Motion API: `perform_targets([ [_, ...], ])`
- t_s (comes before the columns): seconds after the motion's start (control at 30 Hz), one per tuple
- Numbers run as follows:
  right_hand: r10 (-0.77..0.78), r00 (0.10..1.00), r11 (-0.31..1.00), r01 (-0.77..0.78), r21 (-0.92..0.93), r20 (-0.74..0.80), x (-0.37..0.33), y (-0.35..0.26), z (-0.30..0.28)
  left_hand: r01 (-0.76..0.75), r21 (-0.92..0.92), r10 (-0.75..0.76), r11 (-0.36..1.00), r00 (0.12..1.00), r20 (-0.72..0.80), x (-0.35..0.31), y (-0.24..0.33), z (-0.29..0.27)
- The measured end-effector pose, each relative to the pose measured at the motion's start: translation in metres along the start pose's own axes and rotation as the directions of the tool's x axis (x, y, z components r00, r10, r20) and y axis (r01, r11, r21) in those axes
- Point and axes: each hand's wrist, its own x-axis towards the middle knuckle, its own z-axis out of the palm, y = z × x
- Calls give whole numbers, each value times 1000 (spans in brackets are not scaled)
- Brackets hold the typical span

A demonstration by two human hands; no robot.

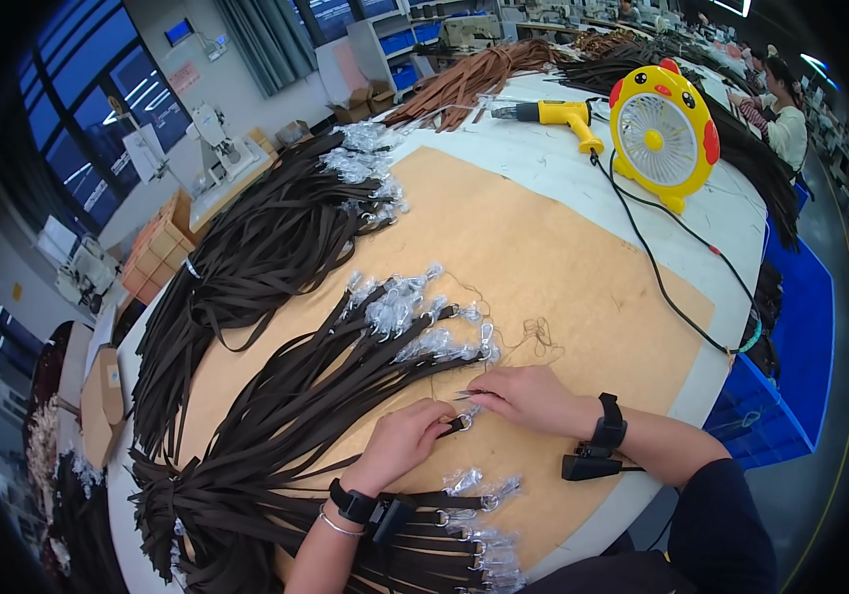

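Observation:
My left hand [404, 442] pinches the end of a dark strap [455, 426] beside its metal clasp [468, 418]. Close by on the right, my right hand [528, 398] is closed around a small pointed metal tool [465, 395]; its tip shows near the strap end, while the fingers cover the rest. The strap belongs to a fanned bundle of dark straps [286, 396], gathered at the lower left. Plastic-wrapped metal hooks [395, 309] end several straps beyond my left hand, and more wrapped hooks [497, 554] lie nearer me.
A tan board [602, 297] covers much of the white table. Loose thread [538, 339] lies beyond my hands. Another strap pile [256, 238] is far left. A yellow fan [657, 139] and yellow heat gun [568, 117] stand at the back, with a cable [657, 272] running right toward a blue bin [791, 376].

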Motion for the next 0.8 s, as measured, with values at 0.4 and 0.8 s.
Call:
perform_targets([
  [0.4,-219,958,950,253,-185,182,2,-13,-2,-46,25,48,999,995,-84,-2,-9,10],
  [0.8,-281,943,940,308,-146,179,8,-10,-8,-17,49,21,999,996,-84,-4,-6,12],
])
